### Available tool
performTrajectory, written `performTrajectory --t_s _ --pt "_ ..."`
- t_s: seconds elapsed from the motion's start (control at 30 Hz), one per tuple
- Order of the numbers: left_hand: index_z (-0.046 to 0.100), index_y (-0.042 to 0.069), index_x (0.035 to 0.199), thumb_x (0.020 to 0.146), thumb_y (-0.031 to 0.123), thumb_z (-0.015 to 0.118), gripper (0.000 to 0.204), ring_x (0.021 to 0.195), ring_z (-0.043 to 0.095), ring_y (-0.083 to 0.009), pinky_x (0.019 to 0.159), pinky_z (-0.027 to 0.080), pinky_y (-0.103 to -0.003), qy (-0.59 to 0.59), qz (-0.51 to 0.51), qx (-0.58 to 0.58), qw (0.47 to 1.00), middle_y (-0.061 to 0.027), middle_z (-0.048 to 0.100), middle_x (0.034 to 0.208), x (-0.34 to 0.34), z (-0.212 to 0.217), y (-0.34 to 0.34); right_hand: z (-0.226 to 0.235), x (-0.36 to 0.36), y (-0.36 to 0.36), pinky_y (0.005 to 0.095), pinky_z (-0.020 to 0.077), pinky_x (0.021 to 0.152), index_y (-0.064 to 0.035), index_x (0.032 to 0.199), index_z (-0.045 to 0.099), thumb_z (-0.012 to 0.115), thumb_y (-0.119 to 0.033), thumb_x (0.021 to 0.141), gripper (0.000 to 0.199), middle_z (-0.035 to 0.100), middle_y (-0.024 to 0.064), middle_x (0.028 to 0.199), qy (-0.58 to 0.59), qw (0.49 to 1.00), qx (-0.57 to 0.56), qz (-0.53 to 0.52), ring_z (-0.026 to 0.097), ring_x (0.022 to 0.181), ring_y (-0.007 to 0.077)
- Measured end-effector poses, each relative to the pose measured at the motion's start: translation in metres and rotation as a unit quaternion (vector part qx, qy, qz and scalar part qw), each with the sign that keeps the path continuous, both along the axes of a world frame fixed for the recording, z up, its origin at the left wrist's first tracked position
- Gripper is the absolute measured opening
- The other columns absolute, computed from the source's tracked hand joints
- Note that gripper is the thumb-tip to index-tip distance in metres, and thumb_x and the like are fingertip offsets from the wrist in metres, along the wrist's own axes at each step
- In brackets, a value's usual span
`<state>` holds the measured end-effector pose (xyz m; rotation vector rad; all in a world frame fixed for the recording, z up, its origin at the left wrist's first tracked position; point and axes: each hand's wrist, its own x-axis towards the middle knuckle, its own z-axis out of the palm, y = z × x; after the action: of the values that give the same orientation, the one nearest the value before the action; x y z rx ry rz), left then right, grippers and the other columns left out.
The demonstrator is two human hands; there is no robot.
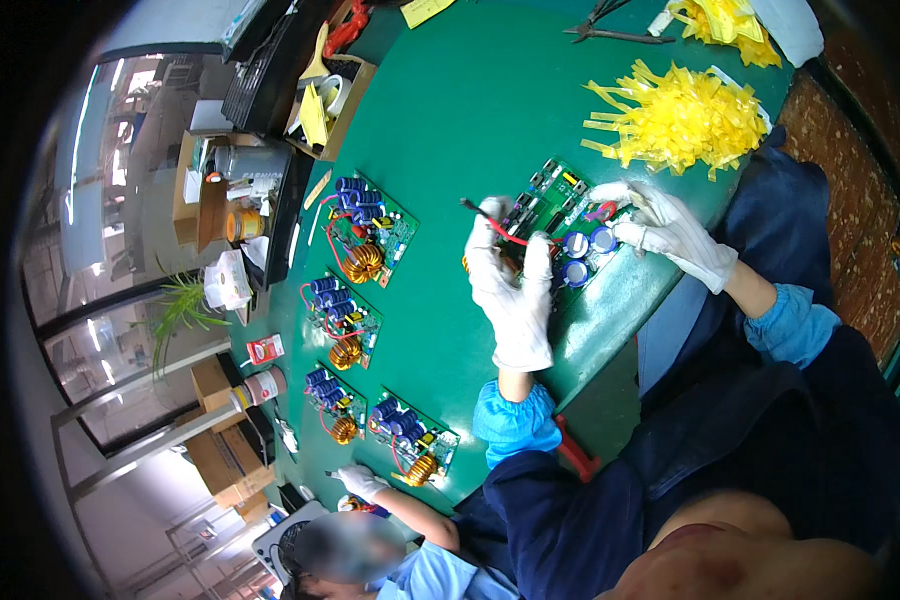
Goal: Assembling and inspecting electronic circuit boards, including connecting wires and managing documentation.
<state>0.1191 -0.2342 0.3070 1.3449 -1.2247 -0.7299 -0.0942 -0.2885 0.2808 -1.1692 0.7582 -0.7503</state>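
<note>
A circuit board (560, 215) is held between two gloved hands over the green table (450, 110).

The board's near end is covered by the left hand (510, 285), which is closed on it and a red wire (490, 222); its far end is pinched by the right hand (660, 225). Yellow strips (680, 120) are piled beyond the right hand. Four more boards (365, 235) are laid out left of the left hand. What lies under the palms cannot be made out.

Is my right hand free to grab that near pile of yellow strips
Probably not straight away: the right hand is gripping the circuit board. The yellow strips lie just beyond, nothing between.
</note>
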Motion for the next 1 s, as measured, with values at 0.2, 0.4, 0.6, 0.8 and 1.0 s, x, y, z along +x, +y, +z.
performTrajectory --t_s 0.2,0.4,0.6,0.8,1.0 --pt "0.053 -0.002 0.132 0.097 0.002 0.053 0.036 0.107 0.062 -0.0167 0.093 0.048 -0.03 0.075 -0.029 0.06 0.995 -0.0115 0.063 0.119 -0.026 0.032 0.002 0.002 0.008 -0.004 0.0185 0.0422 0.069 -0.0048 0.115 0.059 0.064 -0.014 0.094 0.024 0.058 -0.0008 0.106 -0.046 0.998 -0.038 -0.015 0.049 0.081 0.0035" --pt "0.056 -0.004 0.129 0.097 0.003 0.051 0.033 0.11 0.063 -0.0228 0.1 0.049 -0.036 0.048 -0.076 0.042 0.995 -0.0147 0.063 0.122 -0.017 0.021 0.005 0.002 0.004 -0.004 0.0197 0.0369 0.059 -0.0089 0.111 0.063 0.063 -0.022 0.095 0.021 0.056 -0.0039 0.091 -0.016 0.999 -0.006 -0.038 0.046 0.072 0.0037" --pt "0.064 -0.002 0.116 0.089 -0.009 0.052 0.03 0.108 0.063 -0.0228 0.098 0.05 -0.035 -0.07 -0.105 -0.028 0.992 -0.0129 0.065 0.116 -0.005 0.008 -0.001 0.006 0.005 -0.003 0.0215 0.039 0.061 -0.0094 0.106 0.066 0.062 -0.023 0.094 0.019 0.058 -0.002 0.093 -0.002 0.999 -0.047 -0.006 0.047 0.071 0.0053" --pt "0.067 0.002 0.106 0.078 -0.017 0.053 0.037 0.101 0.065 -0.0254 0.09 0.052 -0.035 -0.238 -0.077 -0.121 0.961 -0.0127 0.067 0.106 -0.002 -0.001 -0.012 0.012 0.001 -0.002 0.0226 0.0417 0.066 -0.0083 0.106 0.066 0.062 -0.023 0.093 0.02 0.062 -0.0002 0.102 -0.011 1.0 -0.027 -0.002 0.052 0.08 0.007" --pt "0.067 0.006 0.105 0.074 -0.01 0.058 0.036 0.099 0.062 -0.0332 0.089 0.05 -0.042 -0.37 -0.068 -0.124 0.918 -0.0145 0.067 0.105 -0.009 0.006 -0.014 0.003 0.003 -0.003 0.0224 0.0429 0.07 -0.0086 0.106 0.067 0.063 -0.027 0.093 0.023 0.061 0.0004 0.104 0.014 0.998 -0.063 0.001 0.053 0.081 0.0076"
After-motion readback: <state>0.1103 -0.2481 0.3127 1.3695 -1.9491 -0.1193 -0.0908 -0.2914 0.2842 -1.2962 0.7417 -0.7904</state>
